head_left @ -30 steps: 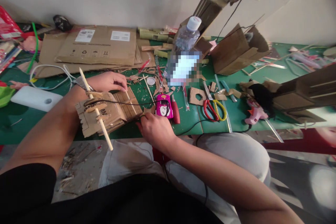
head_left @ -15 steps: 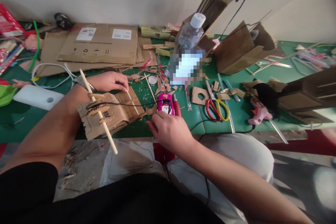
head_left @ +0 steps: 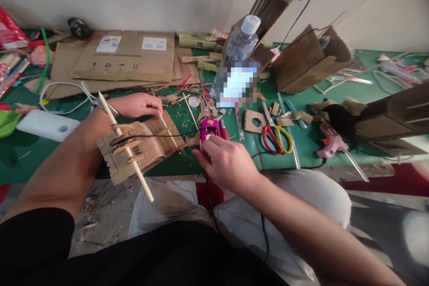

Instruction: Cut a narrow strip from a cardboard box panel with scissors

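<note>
My left hand (head_left: 140,104) rests with curled fingers on the far end of a small cardboard model (head_left: 140,145) at the table's front edge. A wooden dowel (head_left: 125,147) runs through the model's cardboard discs, and a black cord (head_left: 167,134) stretches from them toward the right. My right hand (head_left: 228,161) is closed over the near part of a small pink case (head_left: 210,128), fingers wrapped on it. A red-handled tool (head_left: 224,133) lies just beside that case.
Red and yellow scissors (head_left: 275,137), a pink glue gun (head_left: 330,144) with a black cable, a water bottle (head_left: 239,51), flat cardboard sheets (head_left: 124,58), cardboard structures (head_left: 301,60), a white device (head_left: 47,124) and cardboard scraps crowd the green table (head_left: 20,156).
My right hand moved right from the cord at the model's end onto the pink case and closed over it. The left hand stayed on the model.
</note>
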`<state>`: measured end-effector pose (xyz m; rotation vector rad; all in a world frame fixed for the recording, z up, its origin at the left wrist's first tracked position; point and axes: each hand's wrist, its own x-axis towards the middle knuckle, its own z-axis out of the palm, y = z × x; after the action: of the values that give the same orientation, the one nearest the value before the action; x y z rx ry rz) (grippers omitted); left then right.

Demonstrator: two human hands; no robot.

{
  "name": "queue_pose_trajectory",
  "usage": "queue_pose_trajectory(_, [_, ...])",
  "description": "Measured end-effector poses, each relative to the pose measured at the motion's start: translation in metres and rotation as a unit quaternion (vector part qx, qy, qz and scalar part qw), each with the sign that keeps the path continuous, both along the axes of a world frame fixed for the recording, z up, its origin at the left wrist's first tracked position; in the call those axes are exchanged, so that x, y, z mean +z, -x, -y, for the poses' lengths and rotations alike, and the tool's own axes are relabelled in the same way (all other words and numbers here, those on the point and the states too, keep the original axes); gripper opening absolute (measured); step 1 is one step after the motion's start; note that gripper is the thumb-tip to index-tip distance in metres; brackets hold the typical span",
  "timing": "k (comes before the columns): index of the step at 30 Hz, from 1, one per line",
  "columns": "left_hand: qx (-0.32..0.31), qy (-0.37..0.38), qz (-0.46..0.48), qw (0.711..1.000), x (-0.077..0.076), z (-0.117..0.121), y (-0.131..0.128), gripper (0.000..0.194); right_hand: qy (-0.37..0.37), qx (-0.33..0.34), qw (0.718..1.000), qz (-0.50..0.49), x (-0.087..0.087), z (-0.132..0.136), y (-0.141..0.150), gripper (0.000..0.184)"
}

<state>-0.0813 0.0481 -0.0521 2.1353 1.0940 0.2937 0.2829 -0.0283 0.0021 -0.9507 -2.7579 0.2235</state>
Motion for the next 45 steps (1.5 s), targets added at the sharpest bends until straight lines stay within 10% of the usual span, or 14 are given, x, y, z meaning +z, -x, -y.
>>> queue_pose_trajectory(30, [0.051, 0.003, -0.048, 0.998, 0.003, 0.003, -0.006, 0.032, -0.033, -0.04, 0.992, -0.117, 0.032, -0.037, -0.033, 0.027])
queue_pose_trajectory(38, [0.037, -0.02, 0.024, 0.999, 0.0, 0.0, -0.005, 0.026, -0.114, -0.051, 0.984, -0.126, 0.063, -0.071, -0.088, 0.039])
queue_pose_trajectory(45, [0.029, -0.035, 0.041, 0.998, -0.006, -0.001, -0.004, 0.026, -0.118, -0.257, 0.938, -0.203, 0.057, -0.092, -0.137, 0.019])
